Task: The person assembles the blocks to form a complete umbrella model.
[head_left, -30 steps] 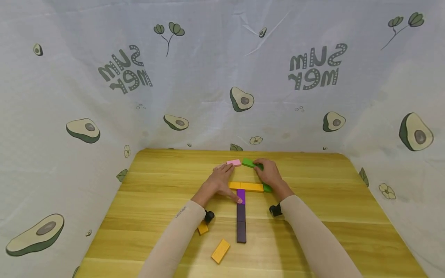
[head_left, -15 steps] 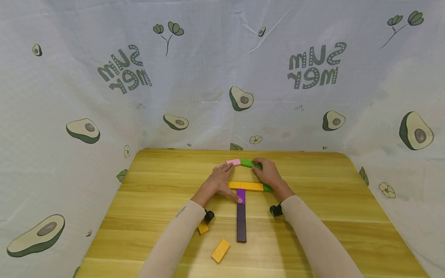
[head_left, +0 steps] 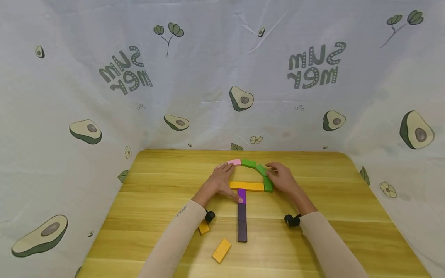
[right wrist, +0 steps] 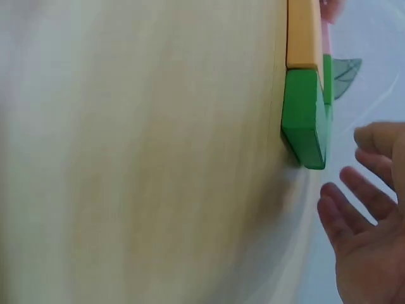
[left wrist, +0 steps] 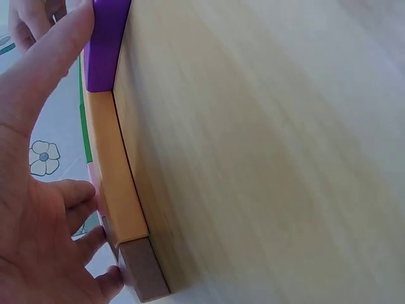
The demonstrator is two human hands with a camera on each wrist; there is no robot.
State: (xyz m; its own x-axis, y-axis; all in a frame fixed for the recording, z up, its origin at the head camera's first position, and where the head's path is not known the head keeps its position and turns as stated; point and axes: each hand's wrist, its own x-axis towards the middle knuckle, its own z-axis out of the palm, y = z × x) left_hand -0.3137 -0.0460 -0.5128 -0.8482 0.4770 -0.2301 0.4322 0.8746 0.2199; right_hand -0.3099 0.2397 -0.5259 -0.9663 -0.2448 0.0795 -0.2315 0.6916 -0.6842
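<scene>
In the head view my left hand [head_left: 219, 182] spreads over the left part of a block outline. Its thumb rests on the purple block [head_left: 242, 194], and its fingertips reach the pink block [head_left: 234, 162]. A yellow-orange row [head_left: 252, 187] meets the purple block from above. Three green blocks [head_left: 262, 170] curve down the right side to that row's end. Close to their outer side is my right hand [head_left: 283, 179], holding nothing; the right wrist view has its fingers [right wrist: 367, 193] apart from the nearest green block [right wrist: 305, 117]. A brown block [left wrist: 144, 269] ends the row in the left wrist view.
Dark purple blocks [head_left: 242, 222] continue the stem toward me. Two loose yellow-orange blocks lie on the wooden table [head_left: 347, 231], one nearer me [head_left: 221, 251], the other partly behind my left sleeve. A printed cloth [head_left: 208, 77] hangs around the table's back and sides.
My right hand has let go of the middle green block and drawn back to the right. The far green block slid left against the pink one. My left hand stays in place.
</scene>
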